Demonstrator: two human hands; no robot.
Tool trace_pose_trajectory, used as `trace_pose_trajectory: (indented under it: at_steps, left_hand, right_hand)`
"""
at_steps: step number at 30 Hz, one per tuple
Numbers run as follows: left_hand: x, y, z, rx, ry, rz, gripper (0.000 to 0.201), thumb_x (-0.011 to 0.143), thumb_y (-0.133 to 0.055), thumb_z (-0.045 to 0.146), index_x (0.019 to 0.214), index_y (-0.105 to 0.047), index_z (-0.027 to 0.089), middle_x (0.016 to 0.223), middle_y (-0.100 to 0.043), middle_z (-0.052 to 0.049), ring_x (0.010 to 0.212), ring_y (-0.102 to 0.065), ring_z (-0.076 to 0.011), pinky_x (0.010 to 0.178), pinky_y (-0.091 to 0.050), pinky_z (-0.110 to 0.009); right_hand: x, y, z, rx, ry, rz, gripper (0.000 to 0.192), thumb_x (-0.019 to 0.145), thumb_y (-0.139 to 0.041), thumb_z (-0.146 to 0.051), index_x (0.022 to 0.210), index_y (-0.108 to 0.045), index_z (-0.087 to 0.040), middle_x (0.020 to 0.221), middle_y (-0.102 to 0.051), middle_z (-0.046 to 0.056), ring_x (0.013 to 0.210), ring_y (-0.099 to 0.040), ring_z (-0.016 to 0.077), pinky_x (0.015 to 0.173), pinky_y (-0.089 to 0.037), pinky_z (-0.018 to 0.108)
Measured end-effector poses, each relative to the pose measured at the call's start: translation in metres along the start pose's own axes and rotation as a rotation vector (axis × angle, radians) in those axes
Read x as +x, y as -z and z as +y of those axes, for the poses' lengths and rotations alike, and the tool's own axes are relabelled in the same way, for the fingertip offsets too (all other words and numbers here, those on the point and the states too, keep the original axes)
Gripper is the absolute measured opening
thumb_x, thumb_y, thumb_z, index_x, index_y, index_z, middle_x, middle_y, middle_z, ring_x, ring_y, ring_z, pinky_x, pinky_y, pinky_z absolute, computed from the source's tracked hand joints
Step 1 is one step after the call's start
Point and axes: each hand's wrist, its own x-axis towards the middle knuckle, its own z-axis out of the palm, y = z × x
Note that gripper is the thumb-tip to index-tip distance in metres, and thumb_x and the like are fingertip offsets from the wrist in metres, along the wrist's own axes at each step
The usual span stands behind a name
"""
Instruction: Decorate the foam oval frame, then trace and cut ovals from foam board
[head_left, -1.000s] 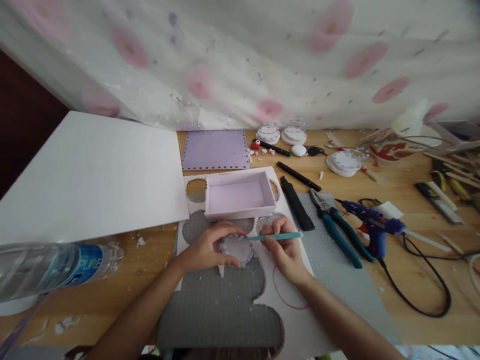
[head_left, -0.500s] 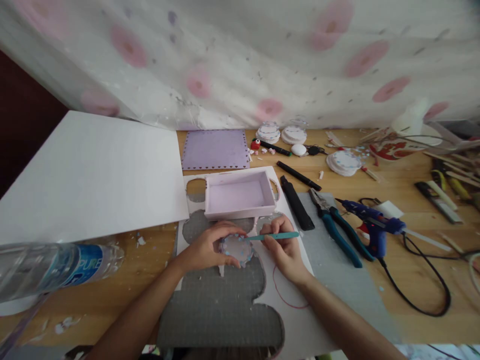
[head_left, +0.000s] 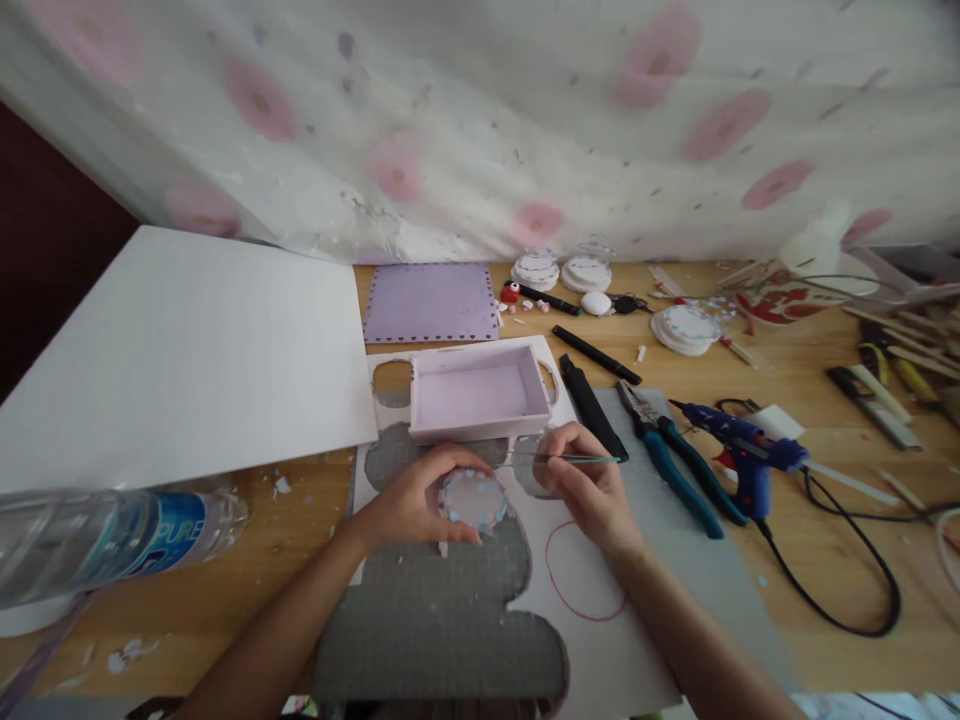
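Head view: the left hand [head_left: 409, 497] curls around a small round disc [head_left: 473, 499] with blue dots along its rim, fingers closed on its edge and holding it down on the grey cutting mat [head_left: 435, 620], at about six o'clock from the lilac tray [head_left: 480, 392].

The right hand [head_left: 589, 485] pinches a thin teal tool [head_left: 570, 458] between thumb and fingertips, at three o'clock of the disc. Half a second ago the tool's tip rested on the disc's right rim. Now it is lifted clear and lies nearly level, its tip just short of the tray's near wall, and the hand has shifted toward two o'clock. I judge that one touch on the rim is finished and the tool is between touches.

At three o'clock of the right hand lie pliers [head_left: 671, 450] and a blue glue gun [head_left: 742, 448]. A water bottle [head_left: 105, 540] lies at nine o'clock.
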Motion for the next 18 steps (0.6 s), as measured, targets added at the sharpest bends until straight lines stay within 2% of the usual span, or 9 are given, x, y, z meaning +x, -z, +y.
trace_pose_trajectory:
  at_steps: [4,6,9,11,15,18]
  left_hand:
    - [-0.001,-0.003,0.004,-0.093,-0.019,0.05,0.063,0.061,-0.086,0.04,0.112,-0.055,0.02,0.121,-0.058,-0.011,0.113,-0.056,-0.0269,0.097,-0.046,-0.038]
    - [-0.001,-0.006,0.006,-0.114,-0.037,0.088,0.061,0.062,-0.086,0.037,0.11,-0.053,0.02,0.124,-0.056,-0.011,0.116,-0.055,-0.0265,0.099,-0.044,-0.039]
    - [-0.002,-0.009,0.007,-0.07,-0.021,0.119,0.063,0.064,-0.084,0.036,0.115,-0.05,0.021,0.125,-0.055,-0.011,0.116,-0.054,-0.0256,0.101,-0.042,-0.041]
    - [-0.002,-0.01,0.007,-0.038,-0.018,0.12,0.065,0.065,-0.084,0.037,0.118,-0.049,0.021,0.126,-0.055,-0.011,0.114,-0.054,-0.0255,0.102,-0.042,-0.042]
    - [-0.001,-0.011,0.004,-0.057,-0.03,0.122,0.058,0.068,-0.082,0.04,0.112,-0.05,0.02,0.128,-0.055,-0.013,0.117,-0.055,-0.0264,0.101,-0.042,-0.042]
    - [-0.001,-0.012,0.003,-0.073,-0.023,0.124,0.057,0.068,-0.082,0.041,0.11,-0.049,0.021,0.127,-0.057,-0.012,0.117,-0.056,-0.0266,0.101,-0.043,-0.043]
  right_hand:
    - [-0.004,-0.001,-0.013,-0.232,0.132,0.021,0.01,0.086,-0.065,-0.024,0.086,-0.055,-0.023,0.072,-0.054,-0.001,0.059,-0.05,0.0116,0.05,-0.039,0.024]
    - [-0.009,-0.006,-0.018,-0.397,0.302,-0.008,0.01,0.085,-0.065,-0.018,0.091,-0.058,-0.023,0.076,-0.058,0.001,0.066,-0.057,0.0143,0.056,-0.047,0.027]
    - [-0.016,-0.014,-0.024,-0.611,0.597,-0.093,0.024,0.082,-0.065,-0.011,0.101,-0.061,-0.025,0.083,-0.064,0.004,0.075,-0.062,0.0179,0.065,-0.053,0.033]
    - [-0.02,-0.018,-0.024,-0.735,0.724,-0.158,0.032,0.083,-0.064,-0.009,0.11,-0.059,-0.025,0.09,-0.067,0.007,0.08,-0.065,0.0189,0.068,-0.056,0.035]
    - [-0.024,-0.019,-0.017,-0.924,0.874,-0.268,0.034,0.083,-0.064,-0.007,0.113,-0.06,-0.022,0.093,-0.071,0.008,0.084,-0.067,0.0192,0.07,-0.058,0.033]
    - [-0.026,-0.014,-0.007,-0.97,0.928,-0.315,0.034,0.082,-0.066,-0.009,0.114,-0.061,-0.019,0.096,-0.072,0.009,0.088,-0.066,0.0201,0.073,-0.059,0.035]
